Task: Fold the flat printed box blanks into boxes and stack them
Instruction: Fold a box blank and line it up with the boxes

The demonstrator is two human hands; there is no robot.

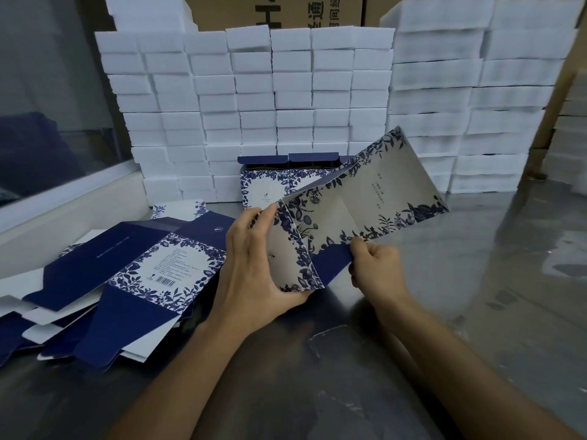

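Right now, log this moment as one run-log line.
step: folding | left hand: grips blue floral printed box blank | right hand: pinches navy flap | flat blanks pile: left | folded boxes: behind

- My table (476, 296) is shiny grey metal and fills the lower half of the frame. It has dull smudges on it.
- A messy pile of flat box blanks (120, 274) lies on the table at the left. They are dark blue and white with leaf patterns, and they overlap each other.
- Some folded boxes (270, 182) stand on the table in the middle, side by side and touching. Their blue top flaps are up.
- A tall wall of white blocks (254, 100) stands on the table just behind the boxes, across the top of the frame.
- More white stacks (470, 122) stand at the upper right.
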